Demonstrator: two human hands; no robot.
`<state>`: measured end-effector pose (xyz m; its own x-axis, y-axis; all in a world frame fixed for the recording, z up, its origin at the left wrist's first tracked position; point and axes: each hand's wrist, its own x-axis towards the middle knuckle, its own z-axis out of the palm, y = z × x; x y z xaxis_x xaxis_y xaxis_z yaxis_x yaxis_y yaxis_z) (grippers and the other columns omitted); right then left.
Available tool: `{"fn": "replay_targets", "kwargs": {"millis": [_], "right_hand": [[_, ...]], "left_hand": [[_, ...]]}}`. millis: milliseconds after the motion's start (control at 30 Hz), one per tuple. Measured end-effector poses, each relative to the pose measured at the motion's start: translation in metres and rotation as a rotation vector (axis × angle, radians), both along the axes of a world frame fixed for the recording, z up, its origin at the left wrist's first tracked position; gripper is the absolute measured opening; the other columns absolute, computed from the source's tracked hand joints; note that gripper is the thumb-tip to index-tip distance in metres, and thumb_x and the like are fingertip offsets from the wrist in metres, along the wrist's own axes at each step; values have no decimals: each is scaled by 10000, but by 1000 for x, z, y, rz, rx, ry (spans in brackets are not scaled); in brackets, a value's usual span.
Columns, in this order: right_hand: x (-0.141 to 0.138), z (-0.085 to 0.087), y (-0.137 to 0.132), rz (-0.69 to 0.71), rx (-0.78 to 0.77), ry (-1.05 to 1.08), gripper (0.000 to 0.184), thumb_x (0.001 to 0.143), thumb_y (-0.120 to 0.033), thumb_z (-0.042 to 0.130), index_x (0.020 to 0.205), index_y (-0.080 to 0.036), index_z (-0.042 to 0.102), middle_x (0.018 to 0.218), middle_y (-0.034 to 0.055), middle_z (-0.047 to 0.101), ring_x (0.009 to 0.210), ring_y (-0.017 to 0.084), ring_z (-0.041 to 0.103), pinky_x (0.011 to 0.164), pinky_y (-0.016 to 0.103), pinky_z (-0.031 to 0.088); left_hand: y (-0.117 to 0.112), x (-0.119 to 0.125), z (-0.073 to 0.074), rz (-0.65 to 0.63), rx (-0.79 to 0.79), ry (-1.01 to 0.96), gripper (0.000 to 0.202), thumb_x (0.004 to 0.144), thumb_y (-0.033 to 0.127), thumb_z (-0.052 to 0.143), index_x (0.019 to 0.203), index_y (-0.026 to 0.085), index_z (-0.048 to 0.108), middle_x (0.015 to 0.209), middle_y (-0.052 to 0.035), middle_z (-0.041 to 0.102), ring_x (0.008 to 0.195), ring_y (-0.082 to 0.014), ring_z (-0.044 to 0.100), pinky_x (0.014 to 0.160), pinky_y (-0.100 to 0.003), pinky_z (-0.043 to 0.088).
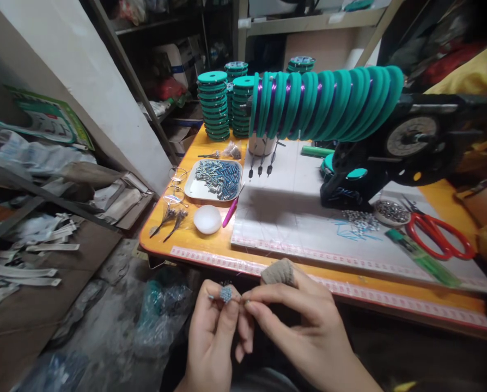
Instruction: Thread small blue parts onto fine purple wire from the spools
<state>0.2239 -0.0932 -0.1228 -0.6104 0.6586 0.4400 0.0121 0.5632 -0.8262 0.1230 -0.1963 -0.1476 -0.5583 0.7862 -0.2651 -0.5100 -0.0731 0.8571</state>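
Note:
In front of the table edge, my left hand (214, 332) is closed, with a small clump of blue-grey bead-like pieces (226, 294) held between thumb and fingers. My right hand (304, 321) meets it, thumb and index finger pinched on something tiny near the left fingertips, too small to name. A grey cloth finger sleeve (278, 272) covers one right finger. Beyond my hands on the table lie a white tray of small blue and pale green tubes (189, 188), a white rounded object (207, 219) and a purple-handled pointed tool (229, 213).
Green spools fill the horizontal arm of a black machine (329, 103); more stand in stacks (213, 106). Red-handled scissors (439, 239), a green-lidded plastic case (423, 256) and a dish of small metal parts (391, 211) lie right. A plastic bag (162, 316) rests on the floor.

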Motion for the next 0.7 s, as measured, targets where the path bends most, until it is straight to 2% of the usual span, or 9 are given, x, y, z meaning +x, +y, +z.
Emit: {"fn": "replay_targets", "kwargs": {"millis": [100,300,533,700], "right_hand": [[2,-4,2,1,86,-13,132,885,-106,701,947,-212,751,782,14,668,724,147,612,627,274,495],[3,-2,3,0,191,-72,118,878,-92,697,914,-187,756,769,34,672,713,161,589,619,289,472],[4,0,1,2,229,-67,121,880,-95,697,918,-192,760,749,30,670,689,160,580,589,278,462],[7,-4,2,18,196,-26,162,907,-83,674,1006,-194,739,802,25,660,747,153,583,638,271,477]], "left_hand": [[0,-3,2,44,39,-5,354,945,414,658,807,226,392,584,78,547,455,-43,504,426,-120,305],[1,-5,1,30,54,11,352,963,405,635,800,227,379,593,77,532,468,-42,487,440,-136,298],[0,-3,-2,28,-4,16,357,947,434,649,813,230,388,583,84,537,456,-43,479,439,-136,314],[-1,-1,-3,13,-49,42,392,908,482,684,808,221,408,549,90,513,439,-41,468,429,-138,290]]}}
